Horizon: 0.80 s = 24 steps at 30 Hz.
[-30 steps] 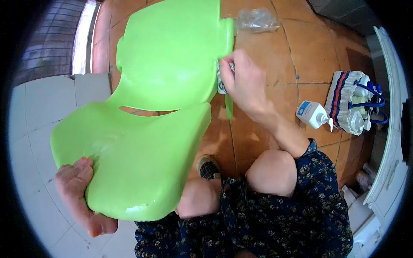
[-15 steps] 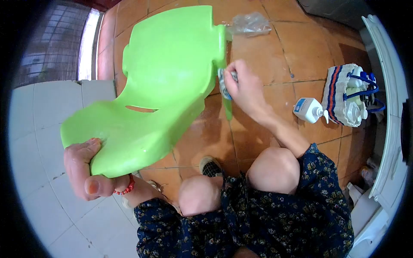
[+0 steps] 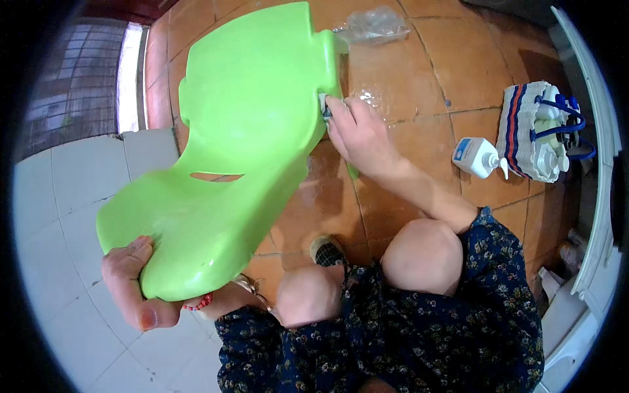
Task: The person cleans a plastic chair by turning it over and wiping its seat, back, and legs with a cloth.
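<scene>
The left hand (image 3: 126, 278) grips the green plastic chair (image 3: 252, 98) by one edge. The right hand (image 3: 362, 134) pinches a cloth (image 3: 324, 105) against its side.

The one camera sits up on the person's head, facing forward and steeply down, past dark floral clothing (image 3: 400, 340) and bent knees (image 3: 422, 257) to the terracotta floor (image 3: 488, 72). It looks from close in: left hand (image 3: 126, 281) and right hand (image 3: 363, 139) both fall within its view, and the green plastic chair (image 3: 190, 229) spreads over the left and middle, backrest (image 3: 252, 72) farther out. It's a very wide lens, curving edges and blacking out the corners, taking in pale tiles (image 3: 85, 177) leftward and a striped woven basket (image 3: 513, 131) rightward.
</scene>
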Tool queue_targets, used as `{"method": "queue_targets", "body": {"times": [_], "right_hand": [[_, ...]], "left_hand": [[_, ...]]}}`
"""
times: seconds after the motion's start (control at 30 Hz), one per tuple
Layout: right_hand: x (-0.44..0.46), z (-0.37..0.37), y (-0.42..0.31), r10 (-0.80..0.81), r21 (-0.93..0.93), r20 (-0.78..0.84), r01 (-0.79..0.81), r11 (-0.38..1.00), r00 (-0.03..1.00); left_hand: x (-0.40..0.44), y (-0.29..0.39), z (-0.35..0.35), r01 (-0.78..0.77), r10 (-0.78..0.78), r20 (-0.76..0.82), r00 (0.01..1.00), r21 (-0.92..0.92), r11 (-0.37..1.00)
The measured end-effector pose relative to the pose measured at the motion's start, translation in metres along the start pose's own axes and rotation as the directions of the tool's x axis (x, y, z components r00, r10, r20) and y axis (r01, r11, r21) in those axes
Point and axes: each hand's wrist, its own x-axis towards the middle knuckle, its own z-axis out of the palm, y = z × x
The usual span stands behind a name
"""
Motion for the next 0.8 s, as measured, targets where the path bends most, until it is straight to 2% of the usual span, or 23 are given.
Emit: {"method": "queue_targets", "body": {"times": [0.1,0.2,0.3,0.4,0.47,0.6,0.7,0.77,0.8], "right_hand": [[-0.01,-0.005,0.002,0.015,0.004,0.107,-0.015,1.0,0.994],[-0.008,-0.011,0.0,0.113,0.179,0.141,-0.137,0.974,0.984],[0.005,-0.018,-0.005,0.243,0.375,0.118,-0.27,0.887,0.963],[0.029,-0.02,-0.003,0.178,0.319,0.117,-0.206,0.925,0.977],[0.031,-0.016,-0.003,0.194,0.282,0.104,-0.215,0.935,0.976],[0.002,-0.003,0.002,0.227,0.136,0.203,-0.257,0.957,0.953],[0.006,-0.002,0.004,0.265,0.242,0.181,-0.304,0.921,0.947],[0.027,-0.01,-0.001,0.239,0.29,0.114,-0.262,0.921,0.964],[0.035,-0.012,-0.001,0.22,0.31,0.075,-0.233,0.922,0.973]], "left_hand": [[0.002,-0.003,-0.004,-0.075,0.069,0.078,0.995,0.075,0.994],[0.003,0.003,0.002,0.006,-0.006,0.017,1.0,0.052,0.999],[0.003,0.007,0.001,-0.007,0.002,0.05,0.999,0.106,0.994],[0.004,0.01,0.002,-0.045,0.029,0.081,0.996,0.197,0.979],[0.005,0.01,0.001,-0.07,0.053,0.09,0.994,0.2,0.977],[0.001,0.007,0.004,0.038,-0.038,-0.014,0.999,-0.023,0.999],[-0.001,0.005,0.004,0.041,-0.039,-0.034,0.999,0.036,0.999],[-0.002,0.004,0.0,-0.023,0.016,0.04,0.999,0.183,0.983],[-0.002,0.005,0.0,-0.026,0.017,0.051,0.999,0.186,0.982]]}}
